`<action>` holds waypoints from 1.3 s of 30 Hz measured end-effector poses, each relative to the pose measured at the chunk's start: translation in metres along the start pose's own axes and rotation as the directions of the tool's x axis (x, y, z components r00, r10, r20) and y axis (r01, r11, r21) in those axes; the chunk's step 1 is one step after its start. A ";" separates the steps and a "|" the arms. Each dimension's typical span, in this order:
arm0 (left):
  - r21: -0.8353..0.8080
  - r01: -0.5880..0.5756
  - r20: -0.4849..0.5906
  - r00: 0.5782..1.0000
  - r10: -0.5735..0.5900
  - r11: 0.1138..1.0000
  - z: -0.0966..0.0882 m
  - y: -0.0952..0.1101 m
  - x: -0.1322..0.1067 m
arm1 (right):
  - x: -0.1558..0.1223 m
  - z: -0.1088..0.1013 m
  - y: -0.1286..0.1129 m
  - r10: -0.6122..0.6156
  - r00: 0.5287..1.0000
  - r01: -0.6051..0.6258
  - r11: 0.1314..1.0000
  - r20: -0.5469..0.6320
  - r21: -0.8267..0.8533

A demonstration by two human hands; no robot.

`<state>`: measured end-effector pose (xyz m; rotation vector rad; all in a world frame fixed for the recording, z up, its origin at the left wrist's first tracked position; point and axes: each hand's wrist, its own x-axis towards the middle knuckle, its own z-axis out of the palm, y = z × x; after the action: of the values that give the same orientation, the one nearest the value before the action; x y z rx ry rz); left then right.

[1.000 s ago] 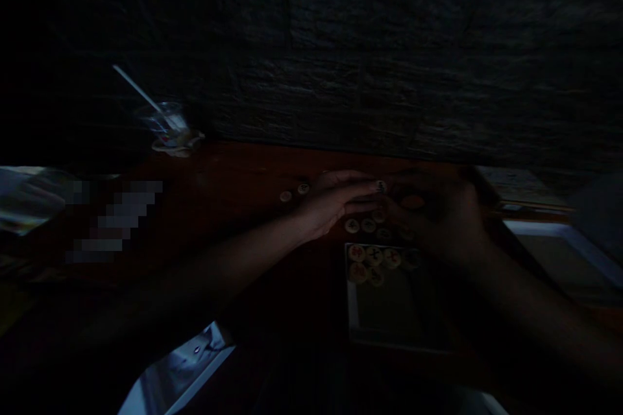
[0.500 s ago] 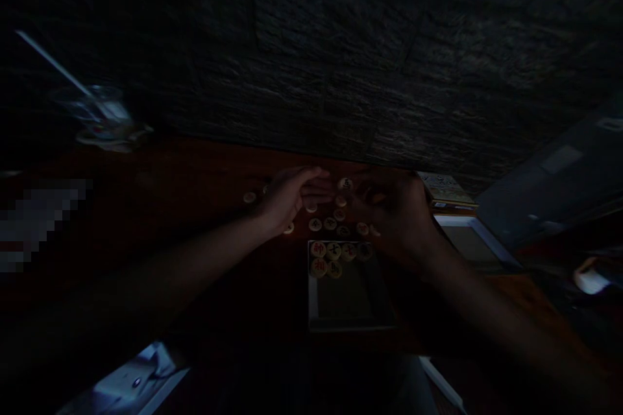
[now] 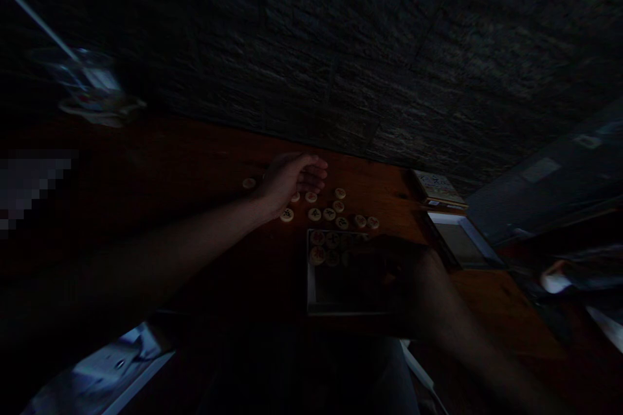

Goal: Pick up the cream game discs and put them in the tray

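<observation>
The scene is very dark. Several round pale game discs [image 3: 329, 213] with marks on them lie scattered on a reddish wooden table [image 3: 185, 162]. My left hand [image 3: 292, 178] rests over the left side of the scatter, its fingers curled down. Whether it grips a disc is hidden. Just in front of the scatter stands a shallow open box [image 3: 311, 285] with several discs [image 3: 317, 255] in its far end. My right hand [image 3: 389, 266] is low over the box's right side, in deep shadow. Its fingers do not show.
A clear cup with a straw [image 3: 92, 87] stands at the table's far left. On the right lie a box lid [image 3: 460, 240] and a small printed card [image 3: 438, 187]. A dark stone wall rises behind the table. White paper [image 3: 107, 373] shows at the lower left.
My right hand has come back from the scattered discs to a spot over the box. My left hand has stayed on the scatter's left side. The view has shifted right.
</observation>
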<state>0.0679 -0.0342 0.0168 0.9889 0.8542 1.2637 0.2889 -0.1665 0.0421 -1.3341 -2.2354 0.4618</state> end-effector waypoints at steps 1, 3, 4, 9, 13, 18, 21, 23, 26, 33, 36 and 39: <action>0.000 -0.003 -0.004 1.000 0.003 1.000 0.000 0.000 0.000 | 0.000 0.003 -0.001 -0.024 1.000 0.024 1.000 -0.006 -0.006; 0.000 -0.008 -0.002 1.000 0.008 1.000 -0.001 -0.001 0.000 | 0.001 0.007 -0.003 -0.077 0.997 0.077 0.997 -0.002 -0.031; -0.001 -0.011 0.005 1.000 0.011 1.000 -0.001 -0.001 0.001 | 0.001 0.009 -0.003 -0.099 0.995 0.100 0.994 0.008 -0.050; -0.014 -0.028 0.012 1.000 0.028 1.000 -0.004 -0.004 0.004 | 0.003 0.018 0.002 -0.167 0.982 0.179 0.970 0.083 -0.162; -0.012 -0.023 0.005 1.000 0.023 1.000 -0.005 -0.003 0.006 | 0.003 0.022 0.006 -0.200 0.976 0.213 0.957 0.085 -0.199; -0.012 -0.011 -0.006 1.000 0.011 1.000 -0.004 0.000 0.004 | 0.003 0.025 0.005 -0.212 0.977 0.215 0.966 0.035 -0.146; -0.016 -0.005 -0.014 1.000 0.005 1.000 -0.004 0.001 0.004 | 0.003 0.022 0.001 -0.225 0.974 0.221 0.966 -0.010 -0.136; -0.018 -0.005 -0.020 1.000 0.005 1.000 -0.005 0.003 0.006 | 0.002 0.015 -0.002 -0.235 0.970 0.225 0.965 -0.057 -0.137; -0.018 -0.025 -0.042 0.999 0.024 1.000 -0.009 0.006 0.009 | 0.002 -0.001 -0.005 -0.210 0.971 0.191 0.968 -0.111 -0.160; -0.003 -0.145 -0.154 0.978 0.143 0.989 -0.020 0.017 0.029 | 0.071 -0.026 0.030 -0.025 0.984 0.029 0.999 -0.177 0.021; 0.028 -0.209 -0.225 0.951 0.210 0.978 -0.029 0.022 0.041 | 0.123 -0.016 0.057 0.077 0.987 -0.041 0.969 -0.140 0.243; 0.069 -0.257 -0.291 0.919 0.266 0.964 -0.042 0.029 0.052 | 0.154 0.003 0.078 0.126 0.978 -0.084 0.968 -0.167 0.239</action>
<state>0.0253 0.0237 0.0296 0.9729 0.9975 1.6641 0.2815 0.0064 0.0356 -1.3200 -1.9065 0.5936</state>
